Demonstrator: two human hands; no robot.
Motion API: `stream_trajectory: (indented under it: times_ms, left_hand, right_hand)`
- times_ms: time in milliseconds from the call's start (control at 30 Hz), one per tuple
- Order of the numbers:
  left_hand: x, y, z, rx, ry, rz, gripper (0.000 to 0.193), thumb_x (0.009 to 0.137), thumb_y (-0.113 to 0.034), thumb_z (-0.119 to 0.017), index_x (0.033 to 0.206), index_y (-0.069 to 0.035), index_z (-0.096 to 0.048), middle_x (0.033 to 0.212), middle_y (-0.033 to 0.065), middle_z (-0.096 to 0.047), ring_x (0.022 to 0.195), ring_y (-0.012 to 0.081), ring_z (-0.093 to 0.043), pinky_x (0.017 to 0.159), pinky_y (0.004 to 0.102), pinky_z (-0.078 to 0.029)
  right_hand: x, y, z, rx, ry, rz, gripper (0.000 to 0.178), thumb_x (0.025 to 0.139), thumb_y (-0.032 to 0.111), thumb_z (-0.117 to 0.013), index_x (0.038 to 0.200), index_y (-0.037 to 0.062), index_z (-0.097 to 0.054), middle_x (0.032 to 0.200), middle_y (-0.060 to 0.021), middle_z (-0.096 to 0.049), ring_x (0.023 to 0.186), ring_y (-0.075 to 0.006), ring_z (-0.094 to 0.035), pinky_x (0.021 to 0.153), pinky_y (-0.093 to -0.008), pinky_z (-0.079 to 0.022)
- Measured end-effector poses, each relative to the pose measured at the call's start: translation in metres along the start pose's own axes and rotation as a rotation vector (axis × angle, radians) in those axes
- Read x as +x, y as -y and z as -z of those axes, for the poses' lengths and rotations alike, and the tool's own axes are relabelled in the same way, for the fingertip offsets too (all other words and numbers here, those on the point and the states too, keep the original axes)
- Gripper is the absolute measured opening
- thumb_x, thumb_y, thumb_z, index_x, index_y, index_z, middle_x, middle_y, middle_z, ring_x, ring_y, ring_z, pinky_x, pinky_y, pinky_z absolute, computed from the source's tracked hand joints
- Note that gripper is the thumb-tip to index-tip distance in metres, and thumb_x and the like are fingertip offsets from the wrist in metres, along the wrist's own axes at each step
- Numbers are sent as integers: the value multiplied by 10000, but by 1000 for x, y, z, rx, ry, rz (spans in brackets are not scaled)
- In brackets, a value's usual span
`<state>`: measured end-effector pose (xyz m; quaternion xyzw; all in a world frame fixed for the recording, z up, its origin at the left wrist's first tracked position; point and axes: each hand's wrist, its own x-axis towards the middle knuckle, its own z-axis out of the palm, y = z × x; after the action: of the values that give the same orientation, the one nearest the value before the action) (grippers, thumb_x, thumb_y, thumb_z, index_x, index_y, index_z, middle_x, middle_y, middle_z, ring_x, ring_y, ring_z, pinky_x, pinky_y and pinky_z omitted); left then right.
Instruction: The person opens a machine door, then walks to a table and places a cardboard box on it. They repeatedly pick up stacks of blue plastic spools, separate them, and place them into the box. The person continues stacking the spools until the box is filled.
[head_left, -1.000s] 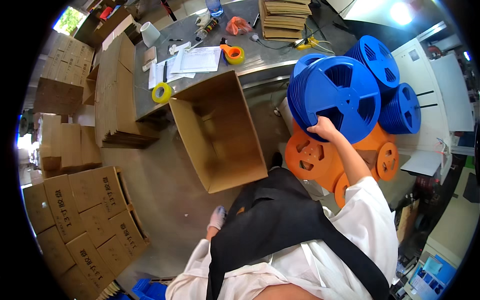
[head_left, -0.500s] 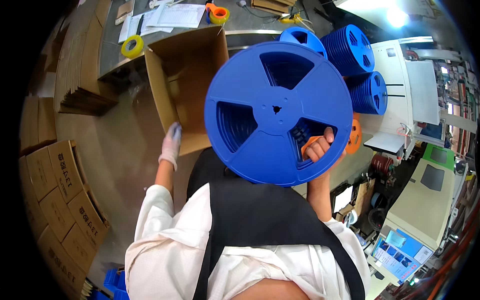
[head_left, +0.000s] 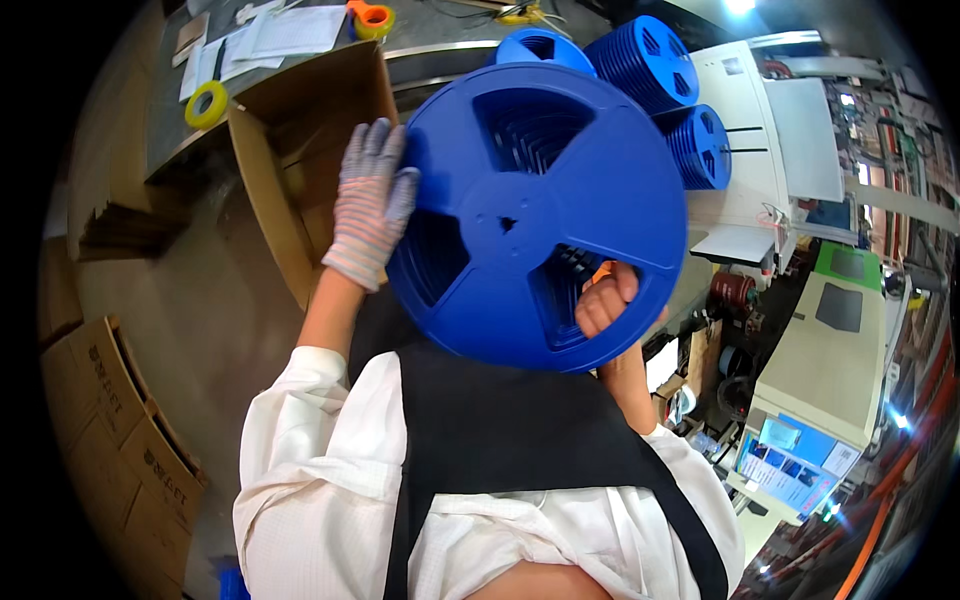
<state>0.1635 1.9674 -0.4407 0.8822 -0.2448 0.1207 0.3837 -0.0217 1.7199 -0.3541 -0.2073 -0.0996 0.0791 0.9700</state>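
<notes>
In front of my torso is a stack of large blue plastic reels (head_left: pixel 550 215), round, with three wide cutouts and a small centre hole in the top one. Several reel layers show through the cutouts. My bare right hand (head_left: pixel 608 298) reaches through the lower right cutout and is closed round the rim; a bit of orange shows beside its fingers. At the left rim is my left hand (head_left: pixel 372 200) in a grey and pink striped knit glove, fingers stretched out; whether it presses on the reels I cannot tell. Behind it stands an open cardboard box (head_left: pixel 262 195).
More blue reel stacks (head_left: pixel 640 65) stand at the back right beside a white machine (head_left: pixel 735 110). The grey worktable (head_left: pixel 430 30) carries papers, yellow tape (head_left: pixel 206 105) and an orange tape dispenser (head_left: pixel 370 14). Cardboard boxes (head_left: pixel 120 440) are piled at lower left.
My left hand has risen from the box's near edge to the left rim of the blue reels. My right hand keeps its hold. The whole view has shifted, with surroundings now further left.
</notes>
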Motion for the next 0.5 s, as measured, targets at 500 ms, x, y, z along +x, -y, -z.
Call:
stream_trajectory:
  times_ms: [500]
  left_hand:
    - [-34, -55, -26, -712, -25, -126, 735, 943, -526, -327, 1513, -110, -119, 1527, 180, -197, 1382, 351, -240, 1105, 463, -231]
  right_hand:
    - [13, -15, -53, -388, -260, -491, 456, 681, 139, -795, 1047, 4, -558, 853, -89, -626, 761, -162, -607, 696, -283, -476]
